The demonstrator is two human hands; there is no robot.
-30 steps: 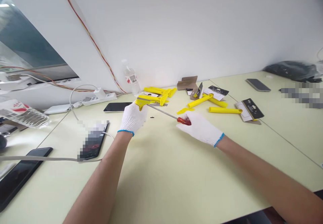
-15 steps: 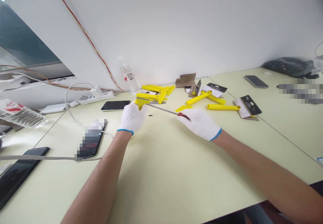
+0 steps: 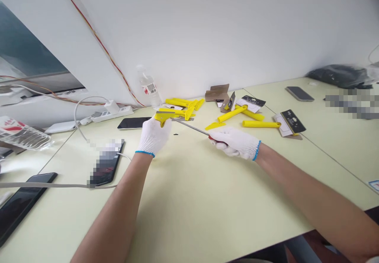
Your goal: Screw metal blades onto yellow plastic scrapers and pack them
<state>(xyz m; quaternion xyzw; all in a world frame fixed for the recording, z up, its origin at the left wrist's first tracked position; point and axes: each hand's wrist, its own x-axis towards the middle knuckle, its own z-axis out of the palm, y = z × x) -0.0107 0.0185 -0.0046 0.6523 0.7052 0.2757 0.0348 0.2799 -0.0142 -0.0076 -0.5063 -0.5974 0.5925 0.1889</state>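
Left hand (image 3: 153,136), in a white knit glove with a blue cuff: closed around a yellow plastic scraper (image 3: 162,117), its metal-edged head sticking out above the fingers. Right hand (image 3: 234,143), gloved the same: closed on a screwdriver (image 3: 192,127), red handle mostly hidden in the grip. Shaft runs across to the scraper head; tip ends there or just beside it (contact not readable from this angle). A tiny dark screw (image 3: 175,134) lies on the table (image 3: 207,203) below the shaft.

Beyond the hands: a heap of yellow scraper parts (image 3: 182,104), loose yellow handles (image 3: 232,113), a black-and-white packaging card (image 3: 291,122), brown cardboard (image 3: 217,92). Also a plastic water bottle (image 3: 149,87) against the wall, a power strip (image 3: 112,113), and a smartphone (image 3: 133,123) just past the left hand.
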